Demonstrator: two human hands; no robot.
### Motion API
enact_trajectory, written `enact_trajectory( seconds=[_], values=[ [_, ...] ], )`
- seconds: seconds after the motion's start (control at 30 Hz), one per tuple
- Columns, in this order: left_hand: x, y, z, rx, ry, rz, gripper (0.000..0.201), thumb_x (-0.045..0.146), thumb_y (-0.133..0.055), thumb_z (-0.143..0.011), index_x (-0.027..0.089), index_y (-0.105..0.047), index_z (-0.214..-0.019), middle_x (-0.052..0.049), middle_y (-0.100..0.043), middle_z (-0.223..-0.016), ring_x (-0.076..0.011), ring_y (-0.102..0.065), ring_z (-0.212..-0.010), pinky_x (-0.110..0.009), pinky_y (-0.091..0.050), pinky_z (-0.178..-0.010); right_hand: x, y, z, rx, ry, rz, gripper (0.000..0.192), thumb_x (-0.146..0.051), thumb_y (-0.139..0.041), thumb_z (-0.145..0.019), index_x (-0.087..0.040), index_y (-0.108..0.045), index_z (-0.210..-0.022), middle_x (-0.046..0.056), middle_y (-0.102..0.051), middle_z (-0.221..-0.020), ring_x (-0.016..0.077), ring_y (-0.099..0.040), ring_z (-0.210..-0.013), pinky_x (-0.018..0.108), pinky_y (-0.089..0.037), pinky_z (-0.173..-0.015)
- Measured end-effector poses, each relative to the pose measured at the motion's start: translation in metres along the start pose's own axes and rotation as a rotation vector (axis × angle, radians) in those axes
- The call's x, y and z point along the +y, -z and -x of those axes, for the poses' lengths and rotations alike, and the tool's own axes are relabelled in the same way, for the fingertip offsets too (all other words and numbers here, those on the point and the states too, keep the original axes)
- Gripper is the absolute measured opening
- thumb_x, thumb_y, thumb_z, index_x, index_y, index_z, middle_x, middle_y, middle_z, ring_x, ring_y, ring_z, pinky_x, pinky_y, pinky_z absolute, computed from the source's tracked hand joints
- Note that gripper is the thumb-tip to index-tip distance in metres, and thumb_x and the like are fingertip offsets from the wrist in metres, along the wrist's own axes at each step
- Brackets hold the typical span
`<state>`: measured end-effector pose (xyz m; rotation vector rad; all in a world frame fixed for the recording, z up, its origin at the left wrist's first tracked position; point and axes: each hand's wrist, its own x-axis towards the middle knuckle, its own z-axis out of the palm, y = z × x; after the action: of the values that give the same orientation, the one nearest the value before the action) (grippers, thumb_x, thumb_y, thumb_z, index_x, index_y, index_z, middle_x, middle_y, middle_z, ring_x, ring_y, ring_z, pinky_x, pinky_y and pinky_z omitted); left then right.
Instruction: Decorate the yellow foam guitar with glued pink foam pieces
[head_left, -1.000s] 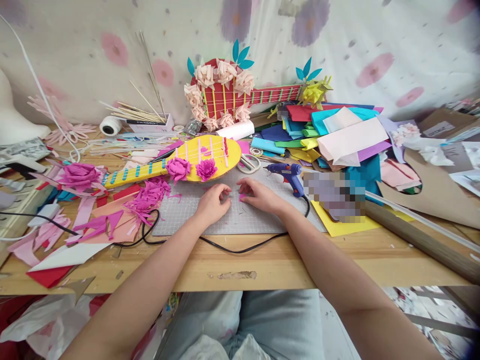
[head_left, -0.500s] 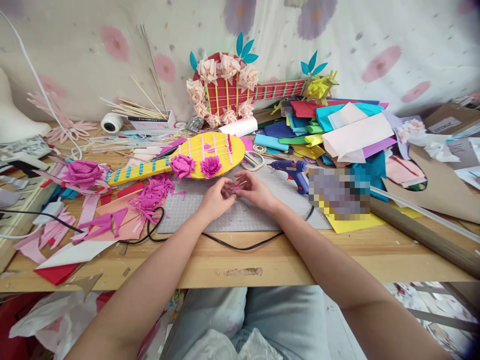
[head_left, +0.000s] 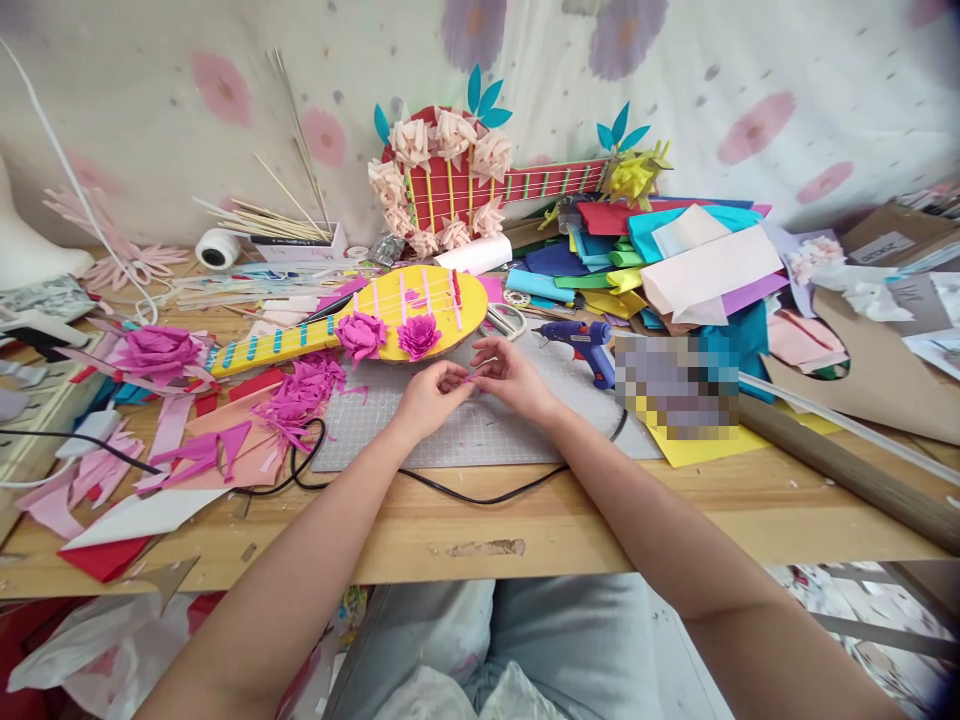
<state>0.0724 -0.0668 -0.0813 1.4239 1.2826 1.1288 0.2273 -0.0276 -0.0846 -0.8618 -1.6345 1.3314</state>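
Note:
My left hand [head_left: 433, 400] and my right hand [head_left: 514, 384] meet above the grey cutting mat [head_left: 360, 430]. Both are closed, fingertips pinched on a small piece of magenta paper [head_left: 471, 379], mostly hidden by the fingers. Just beyond them lies a yellow paper guitar [head_left: 382, 335], with two magenta paper flowers [head_left: 418, 337] on its body. A larger magenta flower [head_left: 161, 352] sits at the end of its neck. To the right of my right hand, a blue glue gun [head_left: 589, 345] rests on the mat.
A red guitar [head_left: 442, 190] with pale pink flowers leans at the back. Coloured paper sheets [head_left: 705, 265] are piled at the right, near a long brown tube [head_left: 840, 465]. Magenta scraps [head_left: 304, 395] lie left. A black cord [head_left: 480, 497] crosses the front.
My hands stay together at nearly the same spot, with slight finger movement around the magenta paper. The whole view has shifted a little; nothing on the table has visibly moved.

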Motion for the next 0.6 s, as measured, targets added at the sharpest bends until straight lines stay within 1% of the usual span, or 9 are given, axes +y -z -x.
enact_trajectory(
  seconds=[0.1,0.2,0.27,0.33,0.4,0.43,0.47,0.53,0.6],
  values=[
    [-0.001,0.001,-0.002,-0.009,0.064,0.055,0.018,0.030,-0.067,-0.067,0.014,-0.062,-0.074,-0.004,-0.068,-0.072,-0.0119,-0.060,-0.060,-0.025,-0.046,-0.060,-0.001,-0.001,-0.002,0.028,-0.032,-0.006,0.045,-0.028,-0.069,-0.060,-0.024,-0.045,-0.098,-0.001,-0.051,-0.088,0.0114,-0.057,-0.069,0.027,-0.049,-0.061],
    [0.000,0.002,-0.003,0.050,0.089,0.088,0.018,0.030,-0.069,-0.066,0.014,-0.062,-0.072,-0.003,-0.068,-0.070,-0.0110,-0.060,-0.057,-0.023,-0.044,-0.057,-0.014,0.010,-0.001,0.064,-0.041,0.061,0.035,-0.030,-0.069,-0.061,-0.022,-0.051,-0.090,0.000,-0.055,-0.086,0.0131,-0.058,-0.074,0.030,-0.049,-0.068],
    [0.002,0.003,-0.003,0.084,0.097,0.092,0.020,0.032,-0.069,-0.065,0.015,-0.061,-0.071,-0.003,-0.068,-0.069,-0.0104,-0.059,-0.055,-0.022,-0.041,-0.053,-0.030,0.029,0.005,0.047,-0.061,0.155,0.029,-0.031,-0.070,-0.061,-0.020,-0.054,-0.083,0.001,-0.057,-0.084,0.0135,-0.057,-0.076,0.031,-0.048,-0.074],
    [0.003,0.003,-0.003,0.107,0.115,0.103,0.023,0.034,-0.070,-0.064,0.015,-0.060,-0.069,-0.002,-0.067,-0.066,-0.0099,-0.057,-0.053,-0.021,-0.039,-0.050,-0.048,0.058,0.016,-0.061,-0.142,0.272,0.027,-0.033,-0.071,-0.061,-0.019,-0.056,-0.080,0.001,-0.060,-0.081,0.0144,-0.057,-0.075,0.031,-0.047,-0.072],
    [0.005,0.003,-0.003,0.120,0.129,0.125,0.023,0.034,-0.071,-0.063,0.015,-0.059,-0.067,-0.001,-0.065,-0.062,-0.0092,-0.056,-0.052,-0.020,-0.038,-0.049,-0.062,0.091,0.031,-0.202,-0.269,0.407,0.026,-0.036,-0.072,-0.062,-0.019,-0.060,-0.078,0.002,-0.061,-0.078,0.0154,-0.057,-0.072,0.031,-0.046,-0.068],
    [0.005,0.004,-0.003,0.121,0.133,0.137,0.023,0.033,-0.071,-0.063,0.014,-0.059,-0.066,-0.001,-0.065,-0.061,-0.0088,-0.056,-0.051,-0.020,-0.039,-0.049,-0.066,0.108,0.039,-0.237,-0.338,0.464,0.025,-0.038,-0.071,-0.065,-0.019,-0.061,-0.077,0.002,-0.061,-0.072,0.0152,-0.056,-0.068,0.030,-0.045,-0.064],
    [0.006,0.004,-0.004,0.121,0.140,0.146,0.023,0.032,-0.072,-0.063,0.014,-0.059,-0.066,-0.001,-0.064,-0.060,-0.0084,-0.055,-0.051,-0.020,-0.039,-0.049,-0.068,0.122,0.045,-0.219,-0.396,0.519,0.025,-0.043,-0.069,-0.066,-0.020,-0.061,-0.073,0.001,-0.058,-0.065,0.0146,-0.054,-0.061,0.030,-0.044,-0.059],
    [0.008,0.005,-0.004,0.115,0.164,0.161,0.021,0.029,-0.072,-0.063,0.014,-0.059,-0.066,-0.001,-0.064,-0.059,-0.0079,-0.055,-0.050,-0.020,-0.040,-0.049,-0.064,0.144,0.053,-0.036,-0.480,0.638,0.031,-0.051,-0.066,-0.068,-0.021,-0.056,-0.064,-0.001,-0.048,-0.052,0.0133,-0.046,-0.050,0.029,-0.038,-0.049],
    [0.009,0.005,-0.005,0.110,0.202,0.177,0.019,0.027,-0.072,-0.063,0.013,-0.059,-0.066,-0.001,-0.064,-0.059,-0.0082,-0.056,-0.050,-0.020,-0.042,-0.050,-0.053,0.153,0.052,0.123,-0.397,0.694,0.034,-0.054,-0.065,-0.068,-0.022,-0.054,-0.062,-0.001,-0.045,-0.048,0.0139,-0.043,-0.047,0.029,-0.034,-0.045]
  ],
)
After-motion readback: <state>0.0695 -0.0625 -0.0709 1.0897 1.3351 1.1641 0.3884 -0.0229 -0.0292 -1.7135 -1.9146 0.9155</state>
